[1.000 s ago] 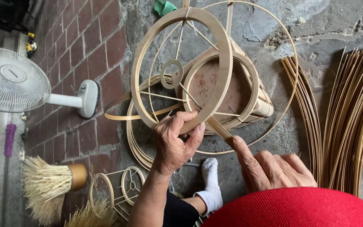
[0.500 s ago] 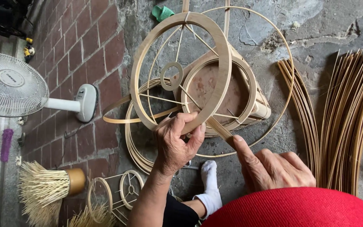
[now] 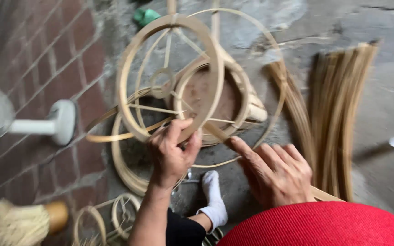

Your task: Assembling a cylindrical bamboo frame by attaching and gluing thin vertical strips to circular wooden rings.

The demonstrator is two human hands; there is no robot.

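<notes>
A round bamboo frame (image 3: 128, 68) with thin spokes and a small central ring stands tilted in front of me. My left hand (image 3: 172, 152) grips its lower rim, fingers curled around the flat strip. My right hand (image 3: 274, 171) rests just to the right, fingers extended, pinching a flat bamboo strip (image 3: 217, 132) that runs up to the frame's lower edge. Behind the frame sits a second round bamboo hoop structure (image 3: 242, 98) on the ground.
A bundle of long bamboo strips (image 3: 334, 123) lies on the concrete at right. A white fan's base (image 3: 60, 123) rests on brick paving at left. A straw brush (image 3: 19, 223), small bamboo rings (image 3: 124, 212), my white-socked foot (image 3: 213, 200) and a red cloth (image 3: 324, 225) fill the bottom.
The view has swung right and closer, with motion blur. Both hands keep their hold on the frame and the strip in much the same pose.
</notes>
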